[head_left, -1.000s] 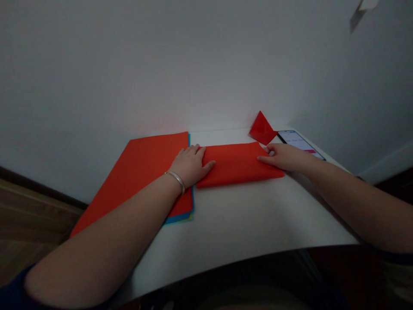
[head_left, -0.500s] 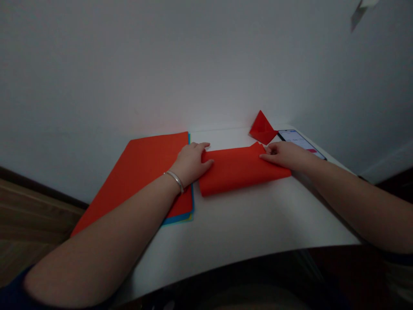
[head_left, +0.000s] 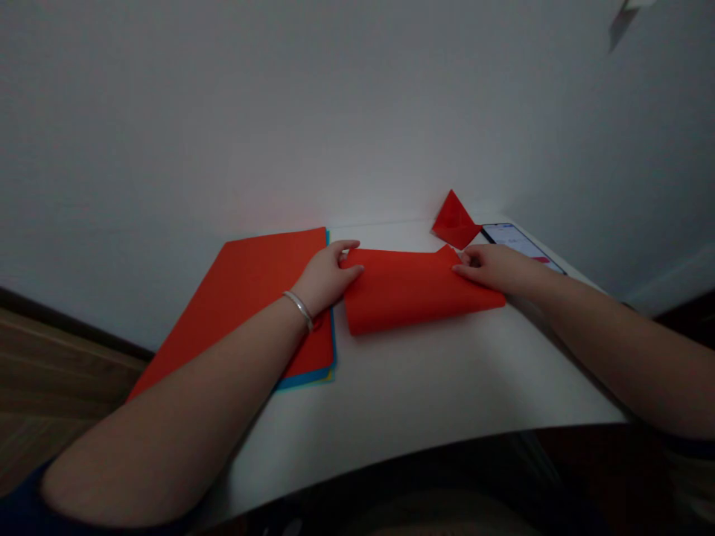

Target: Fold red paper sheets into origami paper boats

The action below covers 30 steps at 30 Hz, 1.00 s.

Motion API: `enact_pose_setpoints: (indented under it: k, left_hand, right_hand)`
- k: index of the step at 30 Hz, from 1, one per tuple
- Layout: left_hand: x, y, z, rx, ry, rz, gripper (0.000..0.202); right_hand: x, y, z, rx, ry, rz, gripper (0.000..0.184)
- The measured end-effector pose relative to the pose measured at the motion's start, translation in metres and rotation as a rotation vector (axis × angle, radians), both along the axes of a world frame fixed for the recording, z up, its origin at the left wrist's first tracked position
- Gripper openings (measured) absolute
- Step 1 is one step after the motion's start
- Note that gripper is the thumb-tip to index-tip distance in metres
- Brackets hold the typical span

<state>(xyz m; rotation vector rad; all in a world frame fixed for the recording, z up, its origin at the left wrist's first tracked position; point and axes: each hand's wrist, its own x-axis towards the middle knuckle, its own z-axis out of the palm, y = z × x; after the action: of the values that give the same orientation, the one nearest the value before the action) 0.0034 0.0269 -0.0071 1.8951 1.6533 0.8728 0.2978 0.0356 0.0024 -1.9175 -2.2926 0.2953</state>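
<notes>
A red-orange sheet of paper (head_left: 407,290), bent over on itself with a rounded near edge, lies between my hands on the white table. My left hand (head_left: 327,275), a silver bangle at its wrist, grips the sheet's far left corner between thumb and fingers. At the far right corner, my right hand (head_left: 491,266) pinches the paper with thumb and forefinger. A small tip of paper sticks up just left of those fingers. Behind the sheet stands a folded red paper boat (head_left: 455,223).
A stack of coloured paper (head_left: 262,275), red on top with blue and yellow edges below, lies at the left under my forearm. A phone (head_left: 519,246) with a lit screen is behind my right hand. The wall (head_left: 357,112) rises at the table's (head_left: 436,394) back edge.
My left hand has shifted slightly left and away from me, and the far left corner of the sheet is lifted a little. The right hand has hardly moved.
</notes>
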Motion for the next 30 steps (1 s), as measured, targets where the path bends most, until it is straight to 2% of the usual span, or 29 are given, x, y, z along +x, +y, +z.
enact_pose_setpoints:
  k: [6,10,14,16,20,26,30]
  left_hand:
    - [-0.003,0.001,-0.006,-0.018,-0.178,-0.069,0.034]
    - [-0.003,0.0,-0.006,-0.015,-0.212,-0.072,0.028]
    - [-0.001,-0.002,-0.006,-0.026,-0.304,-0.097,0.025]
    - [-0.001,-0.003,-0.006,-0.037,-0.359,-0.117,0.024]
    - [0.001,-0.004,-0.005,-0.041,-0.418,-0.125,0.023]
    - [0.003,-0.001,-0.005,-0.072,-0.56,-0.138,0.023]
    - [0.002,0.0,-0.005,-0.052,-0.532,-0.141,0.034]
  right_hand:
    - [0.005,0.002,-0.008,0.077,0.124,-0.035,0.019]
    - [0.003,0.004,-0.013,0.145,0.279,-0.081,0.027]
    - [0.002,0.006,-0.016,0.185,0.381,-0.097,0.028]
    - [0.003,0.008,-0.018,0.196,0.41,-0.064,0.029]
    - [0.006,0.013,-0.022,0.241,0.462,0.097,0.034]
    - [0.008,0.013,-0.027,0.261,0.55,-0.059,0.025]
    - [0.006,0.012,-0.027,0.268,0.609,-0.116,0.024]
